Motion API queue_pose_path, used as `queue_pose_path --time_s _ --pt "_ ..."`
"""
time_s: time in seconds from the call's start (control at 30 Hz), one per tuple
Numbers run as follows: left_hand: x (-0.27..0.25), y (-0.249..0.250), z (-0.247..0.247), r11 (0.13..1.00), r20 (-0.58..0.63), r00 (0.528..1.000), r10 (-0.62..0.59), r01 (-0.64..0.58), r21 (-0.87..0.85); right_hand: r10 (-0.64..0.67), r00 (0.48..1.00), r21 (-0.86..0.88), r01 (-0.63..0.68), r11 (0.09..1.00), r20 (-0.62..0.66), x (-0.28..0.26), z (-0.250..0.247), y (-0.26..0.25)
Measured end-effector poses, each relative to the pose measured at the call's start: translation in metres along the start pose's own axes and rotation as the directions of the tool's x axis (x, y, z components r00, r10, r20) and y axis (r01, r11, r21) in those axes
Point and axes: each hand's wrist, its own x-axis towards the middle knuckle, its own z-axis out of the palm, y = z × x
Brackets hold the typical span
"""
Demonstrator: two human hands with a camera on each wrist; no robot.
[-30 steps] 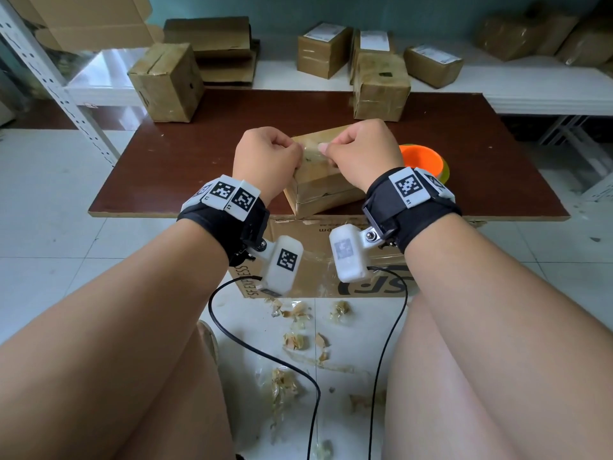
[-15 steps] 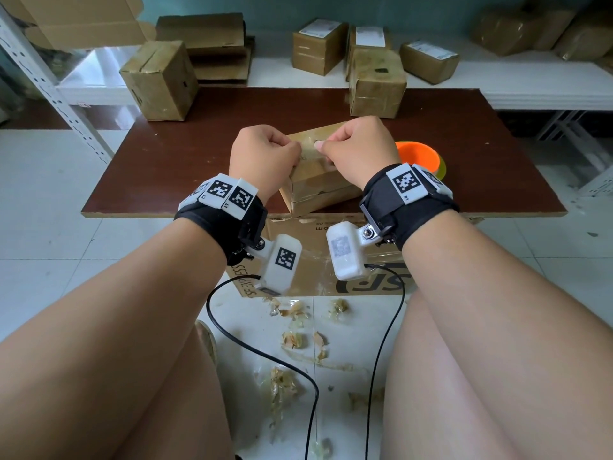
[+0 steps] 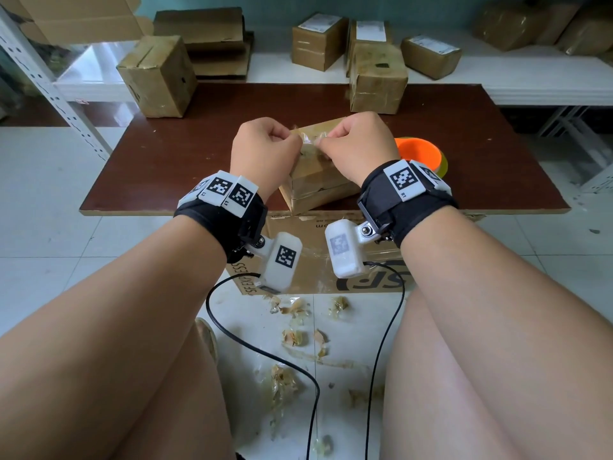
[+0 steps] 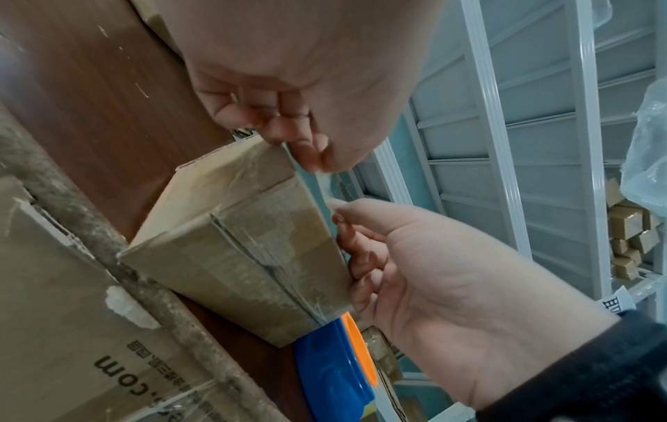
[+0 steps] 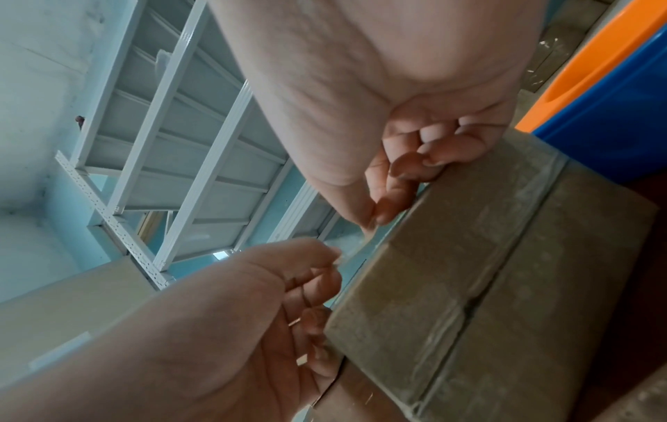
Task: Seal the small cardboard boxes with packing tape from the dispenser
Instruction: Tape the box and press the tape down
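Left hand: left hand (image 3: 263, 151) is curling into a near fist, thumb and forefinger pinching one end of a short clear strip of packing tape (image 3: 310, 138).
Right hand: right hand (image 3: 360, 146) is pinching the strip's other end the same way.
Box: small brown cardboard box (image 3: 316, 185) is sitting at the near edge of the dark brown wooden table (image 3: 172, 154), directly under the tape.
Dispenser: orange-and-blue round tape dispenser (image 4: 335, 368) is lying just beside the box, on its right.
Risk: the slack strip is likely folding onto itself or landing crooked, missing the seam.
Unclear: the strip's extent and whether it is touching the box are hard to judge.
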Motion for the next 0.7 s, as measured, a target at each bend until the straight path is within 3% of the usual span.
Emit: queue_pose_path --time_s 0.2,0.7 --pt "-0.0003 0.0024 0.0043 0.994 -0.032 0.993 0.11 -0.111 -0.024 0.014 1.0 0.053 -0.014 0.999 -0.009 0.0007 -0.0022 -0.0012" --pt "0.0036 -0.0016 0.0 0.991 -0.024 0.998 0.06 -0.056 0.124 -0.001 1.0 -0.031 0.001 1.0 -0.014 0.0034 0.0032 0.0003"
